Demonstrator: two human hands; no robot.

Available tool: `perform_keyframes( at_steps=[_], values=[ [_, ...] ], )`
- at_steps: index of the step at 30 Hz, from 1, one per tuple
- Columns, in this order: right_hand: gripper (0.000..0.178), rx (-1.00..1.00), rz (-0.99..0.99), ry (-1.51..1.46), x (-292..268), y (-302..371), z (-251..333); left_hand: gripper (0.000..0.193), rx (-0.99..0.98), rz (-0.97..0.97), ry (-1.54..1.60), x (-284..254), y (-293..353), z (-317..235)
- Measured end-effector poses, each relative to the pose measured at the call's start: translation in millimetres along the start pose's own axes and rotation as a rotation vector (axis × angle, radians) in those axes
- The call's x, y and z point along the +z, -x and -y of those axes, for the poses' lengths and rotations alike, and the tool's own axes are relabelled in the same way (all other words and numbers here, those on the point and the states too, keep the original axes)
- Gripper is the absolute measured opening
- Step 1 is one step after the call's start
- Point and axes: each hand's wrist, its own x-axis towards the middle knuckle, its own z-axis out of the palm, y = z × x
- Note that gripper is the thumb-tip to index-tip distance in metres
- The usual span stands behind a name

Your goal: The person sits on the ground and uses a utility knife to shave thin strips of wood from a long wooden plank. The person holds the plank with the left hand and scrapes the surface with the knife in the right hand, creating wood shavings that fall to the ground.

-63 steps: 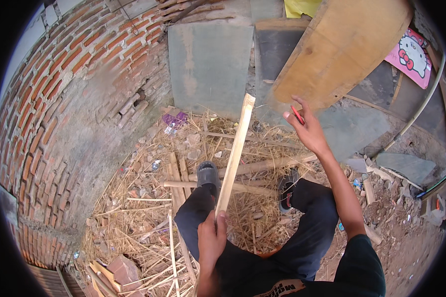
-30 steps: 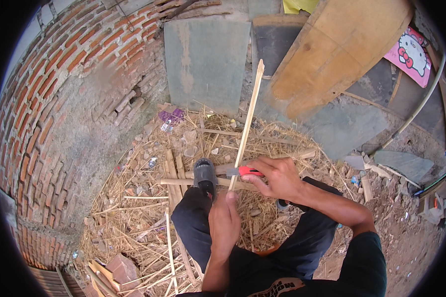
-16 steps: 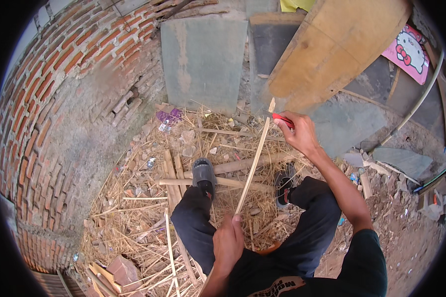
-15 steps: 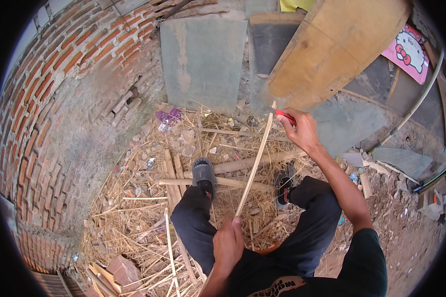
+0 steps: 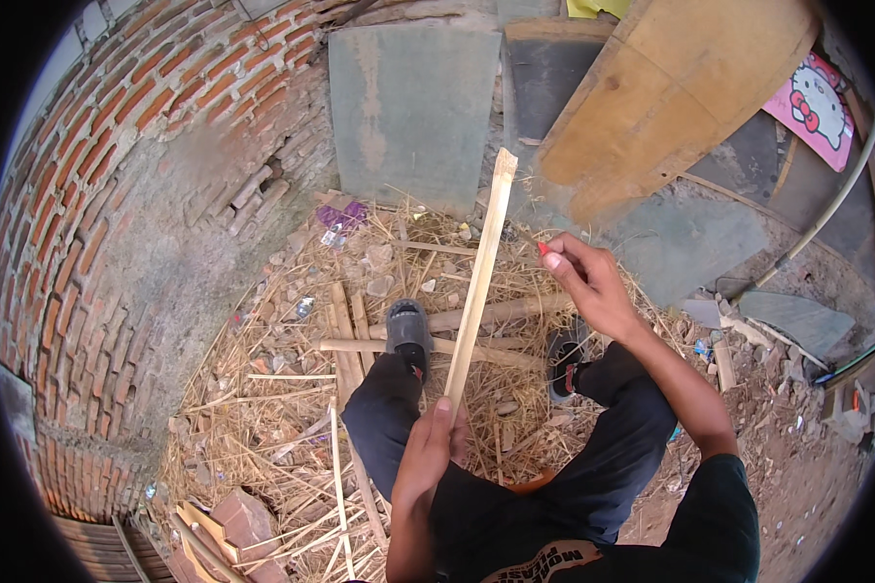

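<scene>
My left hand [image 5: 428,452] is closed around the lower end of a pale bamboo strip [image 5: 480,282]. The strip slants up and away in front of me, and its far end looks rough and split. In my right hand [image 5: 595,284] is a small red-handled knife [image 5: 543,249], gripped between thumb and fingers. Its thin blade points left toward the strip and stands a little apart from it. Most of the handle is hidden by the fingers.
Straw and bamboo shavings [image 5: 292,428] cover the ground around my shoes [image 5: 408,325], with wooden poles [image 5: 496,316] lying across. A brick wall [image 5: 97,243] rises at left. Boards and a grey panel [image 5: 413,107] lean at the back, near a curved pipe [image 5: 826,219].
The strip has turned to show its broader face, and its far end has swung left and up. The knife has come away from the strip and now sits lower, to its right.
</scene>
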Motion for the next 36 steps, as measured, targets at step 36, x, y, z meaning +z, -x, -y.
perform_keyframes(
  at_steps=[36],
  values=[
    [0.041,0.028,-0.475,0.115,-58,-50,-69,0.056,-0.010,-0.063,-0.231,-1,66,40]
  ],
)
